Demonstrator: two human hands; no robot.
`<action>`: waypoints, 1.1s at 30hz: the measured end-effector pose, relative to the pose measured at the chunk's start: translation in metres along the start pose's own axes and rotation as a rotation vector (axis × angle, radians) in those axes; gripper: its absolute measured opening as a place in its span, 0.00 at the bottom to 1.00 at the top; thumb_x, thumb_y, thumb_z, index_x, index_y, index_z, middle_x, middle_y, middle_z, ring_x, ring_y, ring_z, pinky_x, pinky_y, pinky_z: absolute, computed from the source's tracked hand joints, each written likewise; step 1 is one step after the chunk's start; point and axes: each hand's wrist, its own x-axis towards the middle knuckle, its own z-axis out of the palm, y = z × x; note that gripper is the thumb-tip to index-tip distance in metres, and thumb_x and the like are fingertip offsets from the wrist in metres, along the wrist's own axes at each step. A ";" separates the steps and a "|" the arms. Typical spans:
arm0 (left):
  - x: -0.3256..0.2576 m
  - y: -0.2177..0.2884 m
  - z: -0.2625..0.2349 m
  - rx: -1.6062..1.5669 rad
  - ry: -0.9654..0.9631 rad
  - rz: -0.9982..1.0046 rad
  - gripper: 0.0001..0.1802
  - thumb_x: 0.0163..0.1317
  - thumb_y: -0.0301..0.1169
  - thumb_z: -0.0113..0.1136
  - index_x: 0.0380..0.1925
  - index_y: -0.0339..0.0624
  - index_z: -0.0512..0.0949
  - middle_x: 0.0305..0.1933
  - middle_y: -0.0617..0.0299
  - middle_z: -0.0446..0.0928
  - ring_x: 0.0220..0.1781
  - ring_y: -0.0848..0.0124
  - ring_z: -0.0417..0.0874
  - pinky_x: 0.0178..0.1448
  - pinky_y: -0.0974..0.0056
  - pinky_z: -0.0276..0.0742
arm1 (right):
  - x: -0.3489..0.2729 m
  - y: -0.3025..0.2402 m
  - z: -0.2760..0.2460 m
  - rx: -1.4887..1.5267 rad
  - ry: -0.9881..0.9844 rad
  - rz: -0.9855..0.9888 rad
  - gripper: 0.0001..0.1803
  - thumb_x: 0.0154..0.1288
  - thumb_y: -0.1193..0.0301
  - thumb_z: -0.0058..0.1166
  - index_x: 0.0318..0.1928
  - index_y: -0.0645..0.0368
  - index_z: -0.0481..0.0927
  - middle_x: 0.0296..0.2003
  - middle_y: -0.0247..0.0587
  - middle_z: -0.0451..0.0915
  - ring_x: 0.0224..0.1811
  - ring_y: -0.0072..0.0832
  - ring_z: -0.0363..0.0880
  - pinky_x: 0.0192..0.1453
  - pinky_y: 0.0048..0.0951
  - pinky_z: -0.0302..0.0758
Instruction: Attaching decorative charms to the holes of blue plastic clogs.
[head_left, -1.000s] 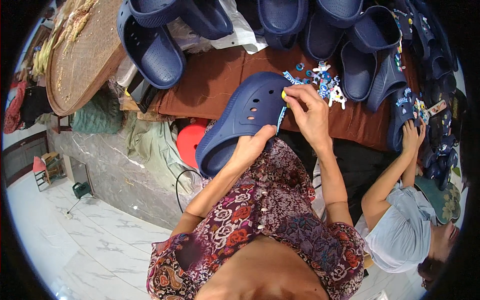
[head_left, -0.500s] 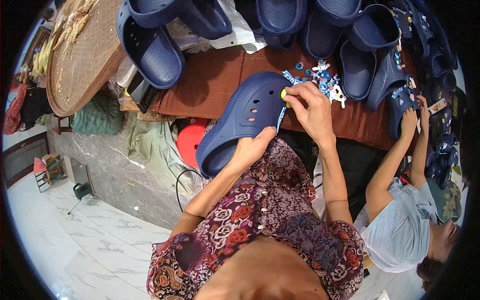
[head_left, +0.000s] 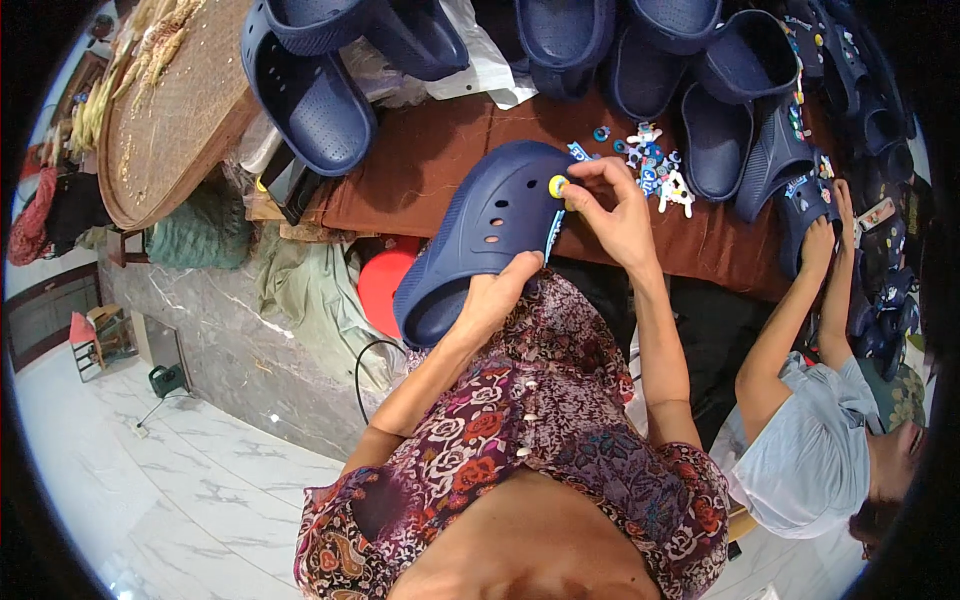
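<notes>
While the brown table [head_left: 440,160] carries rows of navy clogs beyond it, the navy foam clog [head_left: 480,235] is gripped from beneath at its heel end by the left hand [head_left: 495,295], fingers curled shut on it. At its toe, the right hand [head_left: 610,215] pinches a small yellow charm [head_left: 558,185] against the upper, loose charms [head_left: 655,170] just beyond.

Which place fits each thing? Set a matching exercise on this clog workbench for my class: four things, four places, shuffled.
Things:
1 yellow charm
2 held clog
3 woven tray
4 loose charms

Places:
A far left, at the table's end
B under the right hand
C on the brown cloth
D gripped by the left hand

Pairs: 1-B, 2-D, 3-A, 4-C
</notes>
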 end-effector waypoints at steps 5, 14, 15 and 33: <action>0.000 0.009 -0.006 -0.138 -0.021 -0.052 0.19 0.54 0.26 0.60 0.48 0.37 0.72 0.45 0.64 0.72 0.46 0.73 0.73 0.53 0.67 0.70 | 0.006 0.014 -0.009 0.048 -0.055 -0.031 0.27 0.58 0.65 0.68 0.55 0.62 0.75 0.50 0.42 0.75 0.54 0.30 0.75 0.61 0.32 0.71; 0.005 0.007 -0.013 -0.158 -0.048 -0.050 0.23 0.51 0.22 0.59 0.50 0.38 0.71 0.47 0.64 0.73 0.47 0.72 0.73 0.54 0.66 0.70 | 0.006 0.003 -0.004 0.355 -0.191 0.057 0.27 0.64 0.67 0.62 0.60 0.62 0.70 0.52 0.42 0.75 0.56 0.27 0.73 0.62 0.30 0.68; 0.008 0.006 -0.014 -0.164 -0.063 -0.057 0.23 0.51 0.22 0.59 0.50 0.38 0.71 0.46 0.64 0.73 0.48 0.72 0.74 0.54 0.66 0.70 | 0.004 0.003 -0.002 0.405 -0.173 0.105 0.26 0.64 0.67 0.61 0.60 0.62 0.69 0.52 0.42 0.75 0.55 0.26 0.72 0.61 0.30 0.69; 0.031 0.009 -0.031 -0.680 -0.047 -0.293 0.26 0.56 0.26 0.56 0.56 0.30 0.67 0.53 0.47 0.76 0.51 0.57 0.81 0.59 0.55 0.77 | -0.008 0.008 0.001 -0.163 0.194 -0.088 0.16 0.65 0.68 0.56 0.52 0.60 0.78 0.48 0.48 0.76 0.52 0.40 0.75 0.58 0.35 0.70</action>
